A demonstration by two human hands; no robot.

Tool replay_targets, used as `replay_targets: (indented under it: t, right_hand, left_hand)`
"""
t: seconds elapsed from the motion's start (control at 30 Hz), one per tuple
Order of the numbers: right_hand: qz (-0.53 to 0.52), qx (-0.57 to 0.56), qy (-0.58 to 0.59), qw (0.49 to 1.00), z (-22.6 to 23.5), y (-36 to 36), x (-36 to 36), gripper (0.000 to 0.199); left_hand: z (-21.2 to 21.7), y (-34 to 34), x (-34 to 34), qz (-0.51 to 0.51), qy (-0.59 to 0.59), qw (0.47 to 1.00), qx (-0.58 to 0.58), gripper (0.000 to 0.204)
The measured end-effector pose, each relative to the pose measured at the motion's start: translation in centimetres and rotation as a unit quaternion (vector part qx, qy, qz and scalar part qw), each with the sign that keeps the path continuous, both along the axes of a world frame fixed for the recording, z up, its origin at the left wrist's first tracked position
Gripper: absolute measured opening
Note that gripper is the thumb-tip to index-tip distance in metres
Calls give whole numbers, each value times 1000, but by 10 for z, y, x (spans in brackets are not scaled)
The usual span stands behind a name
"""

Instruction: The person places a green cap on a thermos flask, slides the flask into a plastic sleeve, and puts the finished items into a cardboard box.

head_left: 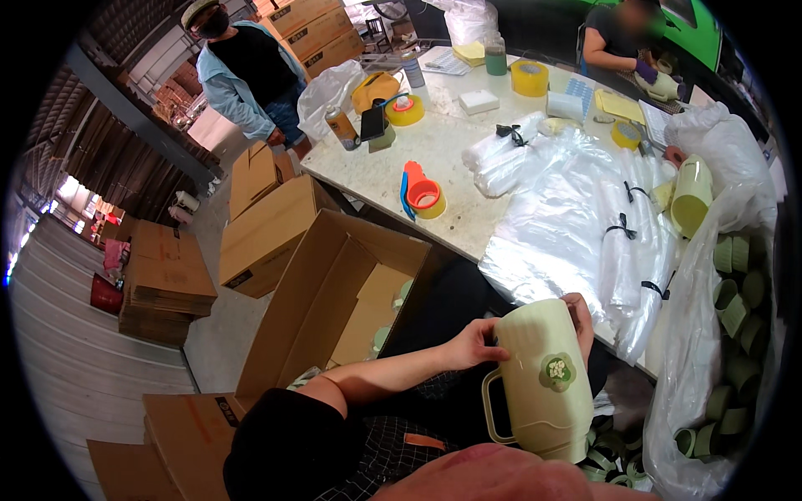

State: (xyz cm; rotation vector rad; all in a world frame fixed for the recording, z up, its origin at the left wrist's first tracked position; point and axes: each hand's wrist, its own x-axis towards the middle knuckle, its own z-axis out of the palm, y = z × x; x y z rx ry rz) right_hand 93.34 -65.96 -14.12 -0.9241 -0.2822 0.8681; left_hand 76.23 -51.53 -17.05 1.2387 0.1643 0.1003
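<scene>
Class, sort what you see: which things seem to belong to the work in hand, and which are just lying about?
Likely part of the work:
pale green jug, held by the left hand and right hand
open cardboard box
pile of clear plastic
small green parts

Probably just lying about:
dark phone
orange-brown spray can
bottle of green liquid

At the grip, the left hand point(479, 344) and right hand point(581, 319) are showing bare. Left of and below it, a plain black short sleeve point(280, 447) is covering the upper arm; nearer, black white-checked cloth point(386, 442) is bearing an orange-brown tab point(424, 441).
</scene>
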Motion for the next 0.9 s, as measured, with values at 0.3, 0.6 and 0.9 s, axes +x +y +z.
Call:
replay_targets:
  t: [0.3,0.6,0.9]
  right_hand:
    - [-96,-42,14,994,-8,-30,13,27]
    - [-346,-29,-187,919,-10,-57,26,15]
    - [-611,-519,-411,435,5,-234,217,73]
  left_hand:
    - [16,-22,29,-17,64,988,139,38]
    - [32,0,13,26,73,994,-74,38]
    - [22,32,16,-49,167,978,-118,35]
